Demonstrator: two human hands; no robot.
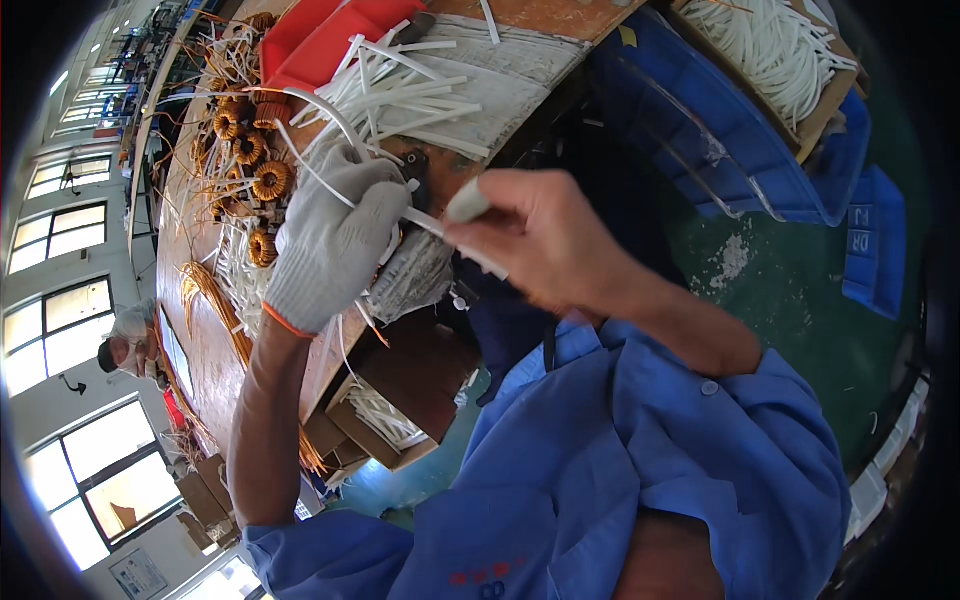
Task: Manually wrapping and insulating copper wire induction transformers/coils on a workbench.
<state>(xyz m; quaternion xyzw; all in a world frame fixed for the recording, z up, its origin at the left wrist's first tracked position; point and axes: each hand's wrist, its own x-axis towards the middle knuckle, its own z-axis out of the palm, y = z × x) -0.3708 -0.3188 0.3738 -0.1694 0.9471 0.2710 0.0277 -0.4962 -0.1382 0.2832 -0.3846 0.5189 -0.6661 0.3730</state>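
My left hand (335, 235), in a white knit glove with an orange cuff, is closed over the bench edge. White-sleeved wires (343, 122) rise out of its grip, one with a bare copper-coloured end; whatever else the palm holds is hidden. My right hand (550, 235) is bare except for a pale finger cot on one digit. Its fingers pinch a white tube (428, 221) that runs from the glove and passes under them. Behind the glove sits a dark metal fixture (414, 172). Several copper-wound ring coils (271, 181) lie left of the glove.
Cut white tubes (425, 100) lie loose beside a red bin (325, 40) on the bench. Blue crates (700, 130) stand to the right, under a carton of white tubing (770, 60). Below the bench is an open cardboard box (385, 415). Another person (130, 345) sits far left.
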